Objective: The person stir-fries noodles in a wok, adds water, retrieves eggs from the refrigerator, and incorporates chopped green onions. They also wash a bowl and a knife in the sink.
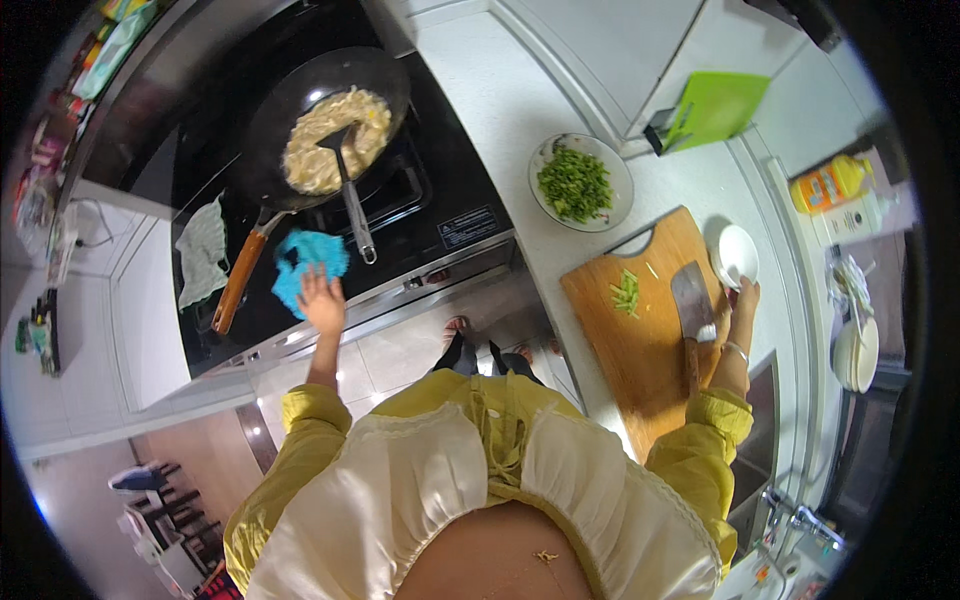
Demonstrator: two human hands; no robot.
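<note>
My left hand (322,301) rests with spread fingers on the near edge of a blue cloth (310,259) on the black stovetop. Left of it lies the wooden handle of a wok (259,127). In the wok are pale food and a spatula (351,191). At the right, my right hand (742,296) grips the rim of a small white bowl (733,255) beside a wooden cutting board (622,352). A cleaver (692,300) and cut green pieces (625,293) lie on the board. Behind the board, a plate (626,191) holds chopped greens (574,184).
A grey cloth (202,255) lies on the stovetop's left. A green cutting board (716,110) stands against the wall at the back right. A yellow bottle (829,184) stands on the right ledge. The sink faucet (806,517) is at the lower right.
</note>
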